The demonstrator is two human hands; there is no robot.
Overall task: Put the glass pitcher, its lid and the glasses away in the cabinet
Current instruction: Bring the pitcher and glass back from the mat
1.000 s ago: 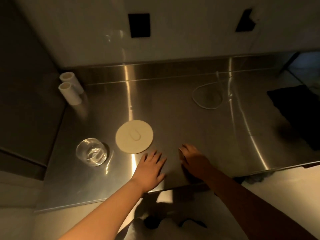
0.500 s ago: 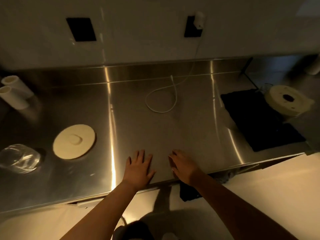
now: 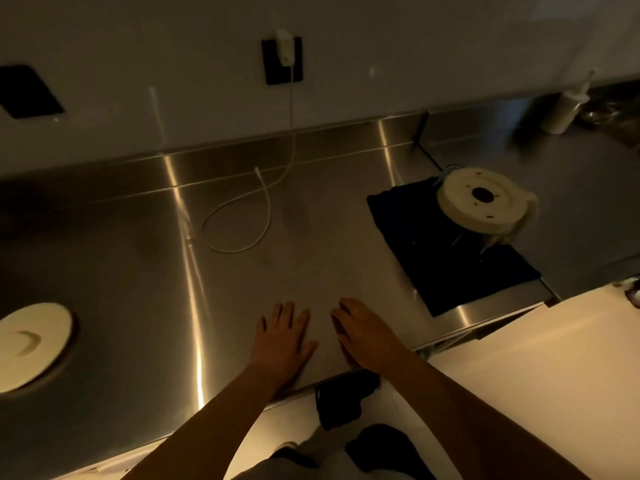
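Steel counter (image 3: 145,271) lies under my left hand (image 3: 282,336) and right hand (image 3: 367,336), both resting with loose fingers, holding nothing. Since a second ago my view has swung right: the lid (image 3: 29,346) now sits far left, the glass is out of frame, and an upturned, blurred pitcher, I think (image 3: 481,200), stands on the dark mat (image 3: 446,268).

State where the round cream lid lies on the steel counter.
In the head view, the round cream lid lies flat at the far left edge of the steel counter, left of the left hand.

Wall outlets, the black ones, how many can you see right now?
2: one black outlet at the wall's far left, cut by the frame edge; another at centre with a white charger plugged in. More may lie out of view.
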